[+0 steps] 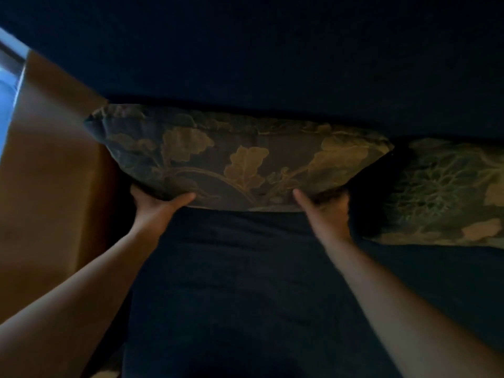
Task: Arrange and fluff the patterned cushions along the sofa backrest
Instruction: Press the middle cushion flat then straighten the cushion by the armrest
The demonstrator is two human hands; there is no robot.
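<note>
Head view, dim light: patterned cushion point(237, 156) sits at the back of the dark sofa seat point(231, 268), long top edge up against the backrest point(272, 64), near the sofa's left end. Second patterned cushion point(447, 192) lies just beside it on the right, corners near or touching, too dark to tell which.

Handling guess: soft, light, squashy fabric pad; it sags a little between the grips, so it should deform freely and not slip. Nothing fragile. Best hold looks like the lower edge or the two bottom corners, one hand each side, then squeeze or pat inward to plump it.

Left hand point(155, 205) grips the lower left edge, thumb point(185, 199) laid on the front face, other fingers tucked behind or under, out of sight. Right hand point(324, 211) takes the lower right edge likewise, thumb on front, remaining fingers hidden behind the cushion; slightly blurred. Both hands are closed narrowly round the cushion edge, pinching fabric and filling. Orange-brown curtain point(51, 159) hangs left of the sofa.
</note>
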